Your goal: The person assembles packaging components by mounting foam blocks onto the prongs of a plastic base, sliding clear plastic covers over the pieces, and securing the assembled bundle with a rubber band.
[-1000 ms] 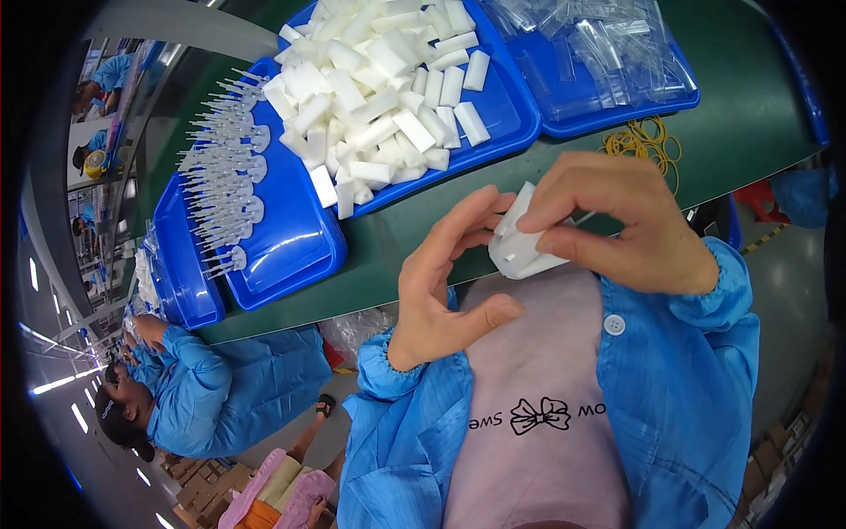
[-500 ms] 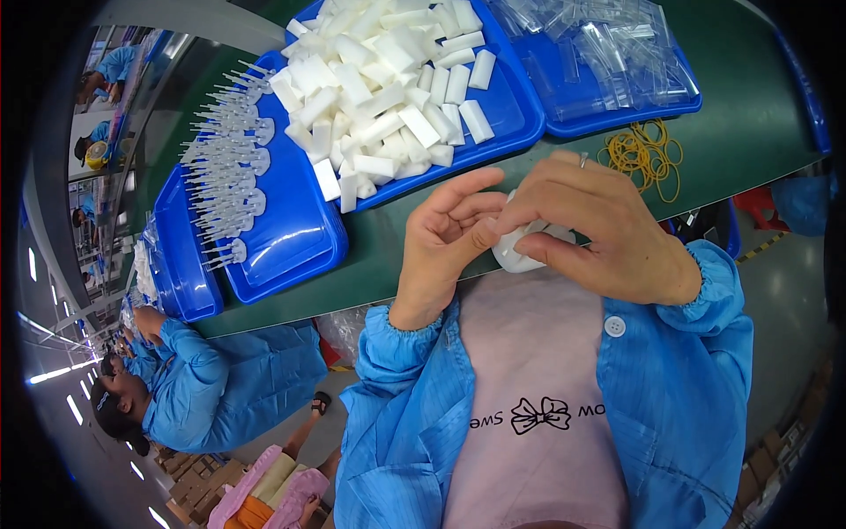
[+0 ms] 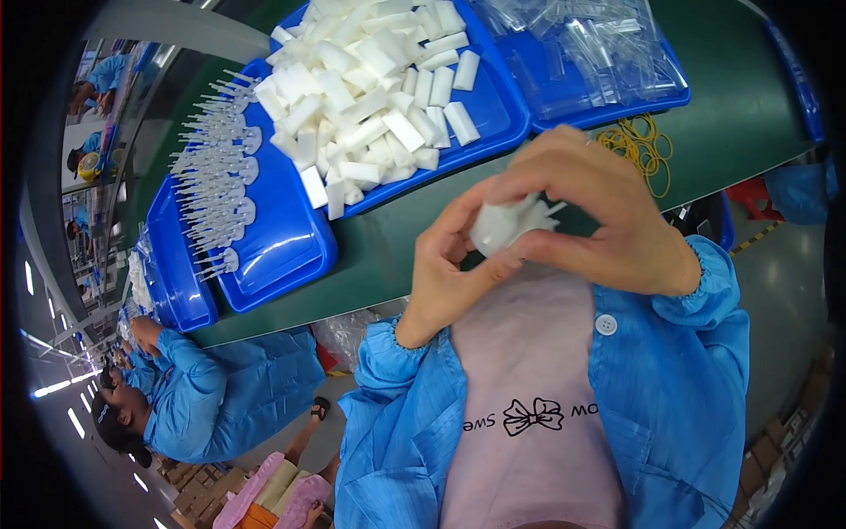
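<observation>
My left hand (image 3: 446, 261) and my right hand (image 3: 601, 210) hold a rounded, translucent white plastic part (image 3: 504, 227) between them, just in front of my chest. Short prongs stick out of it toward the right palm. The left fingers curl around its left side, partly hidden behind it. Thumb and fingers of the right hand arch over the other side. Beyond the hands lies a heap of white foam blocks (image 3: 361, 88) in a blue tray (image 3: 507, 110). Yellow rubber bands (image 3: 641, 150) lie loose on the green table (image 3: 718, 119) near the right hand.
Pronged translucent parts (image 3: 216, 181) stand in rows in a blue tray (image 3: 291, 251) at the left. Clear plastic pieces (image 3: 599, 48) fill another tray at the far right. A co-worker in a blue coat (image 3: 233, 392) sits further left along the table.
The plastic part has turned, so its prongs now show on the right. The left fingers have closed in around it, and the right hand has opened wider in its arch.
</observation>
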{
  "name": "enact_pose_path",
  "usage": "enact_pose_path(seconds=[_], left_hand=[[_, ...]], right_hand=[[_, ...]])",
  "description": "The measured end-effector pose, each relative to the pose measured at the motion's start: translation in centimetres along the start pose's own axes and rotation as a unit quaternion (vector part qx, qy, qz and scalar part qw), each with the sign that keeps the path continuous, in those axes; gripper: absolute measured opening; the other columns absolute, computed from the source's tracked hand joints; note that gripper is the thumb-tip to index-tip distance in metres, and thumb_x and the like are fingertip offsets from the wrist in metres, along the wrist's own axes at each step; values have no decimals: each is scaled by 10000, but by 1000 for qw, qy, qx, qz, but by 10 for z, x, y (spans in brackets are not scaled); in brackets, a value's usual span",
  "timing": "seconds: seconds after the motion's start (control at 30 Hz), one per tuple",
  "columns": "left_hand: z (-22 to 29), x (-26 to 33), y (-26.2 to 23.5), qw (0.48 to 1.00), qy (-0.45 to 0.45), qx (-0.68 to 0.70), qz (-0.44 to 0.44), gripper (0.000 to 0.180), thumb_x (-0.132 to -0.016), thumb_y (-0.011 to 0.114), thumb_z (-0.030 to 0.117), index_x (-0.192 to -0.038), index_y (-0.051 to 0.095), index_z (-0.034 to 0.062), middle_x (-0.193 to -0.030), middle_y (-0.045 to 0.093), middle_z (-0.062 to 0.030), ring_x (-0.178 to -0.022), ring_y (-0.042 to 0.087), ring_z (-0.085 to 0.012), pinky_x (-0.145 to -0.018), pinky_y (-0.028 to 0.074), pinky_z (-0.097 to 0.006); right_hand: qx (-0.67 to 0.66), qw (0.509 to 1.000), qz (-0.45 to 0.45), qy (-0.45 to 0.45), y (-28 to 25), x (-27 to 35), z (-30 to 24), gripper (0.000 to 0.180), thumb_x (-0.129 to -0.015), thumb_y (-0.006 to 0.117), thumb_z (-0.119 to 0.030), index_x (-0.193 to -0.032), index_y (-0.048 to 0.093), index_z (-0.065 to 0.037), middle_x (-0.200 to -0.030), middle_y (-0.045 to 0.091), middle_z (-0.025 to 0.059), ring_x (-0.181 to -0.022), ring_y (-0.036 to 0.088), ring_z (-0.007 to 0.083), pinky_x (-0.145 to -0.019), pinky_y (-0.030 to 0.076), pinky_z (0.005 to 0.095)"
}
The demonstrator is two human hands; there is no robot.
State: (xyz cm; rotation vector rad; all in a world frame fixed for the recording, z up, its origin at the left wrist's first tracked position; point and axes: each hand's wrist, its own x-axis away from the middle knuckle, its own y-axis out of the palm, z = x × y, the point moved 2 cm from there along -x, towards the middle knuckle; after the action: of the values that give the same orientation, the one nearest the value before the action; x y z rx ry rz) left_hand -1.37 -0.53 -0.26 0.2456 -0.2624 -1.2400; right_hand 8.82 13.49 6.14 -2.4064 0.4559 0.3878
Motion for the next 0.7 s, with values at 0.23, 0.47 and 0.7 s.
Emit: enact_pose_path(seconds=[0.23,0.47,0.7], left_hand=[[-6,2,-7,992,-39,-15,116,682,-828,668,358,-1329,401,-19,-1184,560,-135,-972,603,-239,-774,508,-319],[-4,2,-11,995,-20,37,85,599,-907,575,276,-1365,338,-29,-1225,531,-156,-973,599,-228,-799,498,-310],[4,6,-9,993,-29,91,64,794,-803,713,278,-1396,275,-16,-1211,519,-125,-938,575,-194,-769,492,-295]], right_hand=[[16,989,68,128,-47,27,25,105,-735,664,-31,-820,603,-21,-818,592,46,-761,565,164,-666,444,283],[140,977,129,97,-55,34,57,75,-762,653,-62,-791,596,-22,-812,598,69,-769,585,223,-686,457,313],[414,905,98,7,-67,-4,82,199,-734,704,-186,-889,610,-102,-824,584,55,-854,540,230,-752,392,365]])
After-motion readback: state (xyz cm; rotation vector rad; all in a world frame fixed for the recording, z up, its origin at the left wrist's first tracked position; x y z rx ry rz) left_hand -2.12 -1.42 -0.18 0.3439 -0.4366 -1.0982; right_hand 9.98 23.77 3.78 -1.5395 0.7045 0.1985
